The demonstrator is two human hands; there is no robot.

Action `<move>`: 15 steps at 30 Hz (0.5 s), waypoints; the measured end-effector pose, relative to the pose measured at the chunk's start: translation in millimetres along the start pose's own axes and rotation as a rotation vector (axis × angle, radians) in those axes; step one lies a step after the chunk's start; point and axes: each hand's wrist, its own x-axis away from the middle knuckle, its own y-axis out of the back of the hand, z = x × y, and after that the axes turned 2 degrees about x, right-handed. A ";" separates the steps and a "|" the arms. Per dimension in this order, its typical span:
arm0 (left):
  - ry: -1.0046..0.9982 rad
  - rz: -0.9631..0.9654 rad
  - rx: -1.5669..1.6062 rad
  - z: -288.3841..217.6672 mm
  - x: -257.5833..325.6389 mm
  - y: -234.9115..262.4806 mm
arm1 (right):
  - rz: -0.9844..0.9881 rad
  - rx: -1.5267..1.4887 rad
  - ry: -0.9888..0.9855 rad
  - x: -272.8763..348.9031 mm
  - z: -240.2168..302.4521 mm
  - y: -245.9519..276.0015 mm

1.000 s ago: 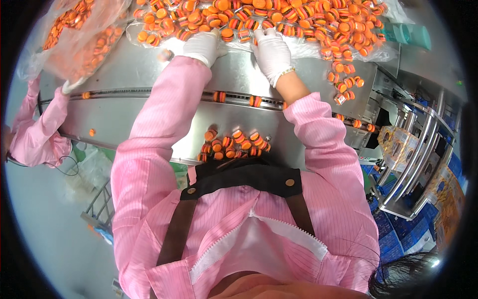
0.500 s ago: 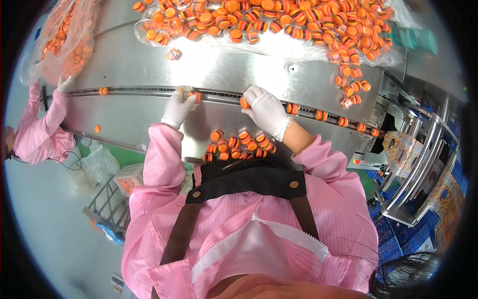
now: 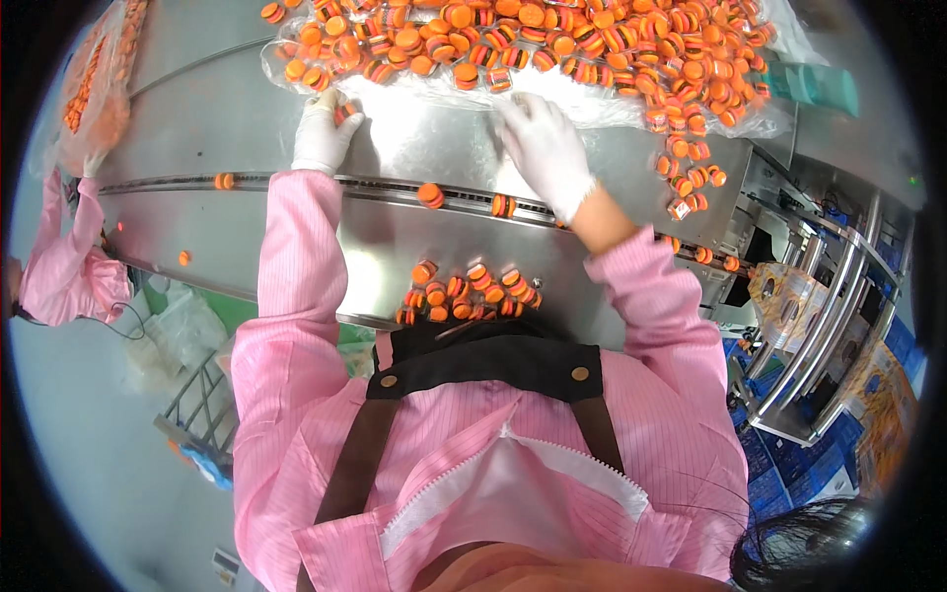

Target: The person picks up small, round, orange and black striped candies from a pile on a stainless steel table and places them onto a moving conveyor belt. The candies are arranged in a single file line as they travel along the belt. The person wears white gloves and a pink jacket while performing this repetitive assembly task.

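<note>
Pinching one wrapped, burger-shaped orange piece (image 3: 344,113) between thumb and fingers: left hand (image 3: 324,138), white glove, far side of the conveyor track (image 3: 383,187). Right hand (image 3: 545,153), same glove, also past the track; fingers loosely spread, a bit blurred, tips by the edge of the plastic sheet (image 3: 582,105). Hands well apart. Big pile (image 3: 612,41) of the same pieces on that sheet, beyond the track; a few spill off its right end. Spaced pieces (image 3: 503,206) ride on the track itself. Small cluster (image 3: 469,294) on the near side of the track, next to the dark apron (image 3: 483,360). Co-worker (image 3: 74,281) in pink at the track's left end, gloved hand at a clear bag (image 3: 109,109) of pieces. Metal rollers (image 3: 834,316) past the track's right end.
</note>
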 end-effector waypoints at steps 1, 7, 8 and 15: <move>0.012 0.036 -0.035 -1.6 3.0 1.9 | 0.040 0.029 -0.011 -16.8 -1.4 -4.7; 0.109 0.108 0.296 -32.2 60.6 24.7 | 0.368 0.115 -0.134 -72.1 -7.5 -19.3; 0.072 0.126 0.322 -32.0 75.9 17.2 | 0.418 0.113 -0.139 -74.7 -6.7 -16.5; 0.129 0.227 -0.123 -71.1 110.3 -17.2 | 0.439 -0.127 -0.216 -61.4 -15.7 4.6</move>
